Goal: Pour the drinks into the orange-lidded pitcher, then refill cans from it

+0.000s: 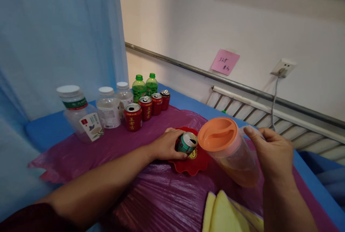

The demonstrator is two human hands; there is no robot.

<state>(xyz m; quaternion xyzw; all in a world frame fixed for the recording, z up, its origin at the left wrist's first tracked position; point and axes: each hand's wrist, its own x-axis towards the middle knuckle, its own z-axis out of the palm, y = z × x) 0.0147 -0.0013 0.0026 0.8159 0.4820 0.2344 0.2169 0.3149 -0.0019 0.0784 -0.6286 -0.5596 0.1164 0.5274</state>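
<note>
My left hand (168, 144) is wrapped round a green drink can (185, 145), whose top is opened. The can is over a red scalloped plate (185, 167), tilted a little; whether its base touches the plate is hidden. My right hand (275, 149) grips the handle of a clear plastic pitcher (239, 163) with an orange lid (217, 134). Brownish liquid lies low in the pitcher, which leans toward the can. The lid's edge is close beside the can's rim, and no stream of liquid shows between them.
Several red cans (133, 117) stand in a row behind, with green bottles (139, 87) and clear white-capped bottles (107, 108) near them. Purple plastic sheeting (151, 185) covers the blue surface. A folded yellow cloth (229, 214) lies in front. A radiator (242, 111) lines the wall.
</note>
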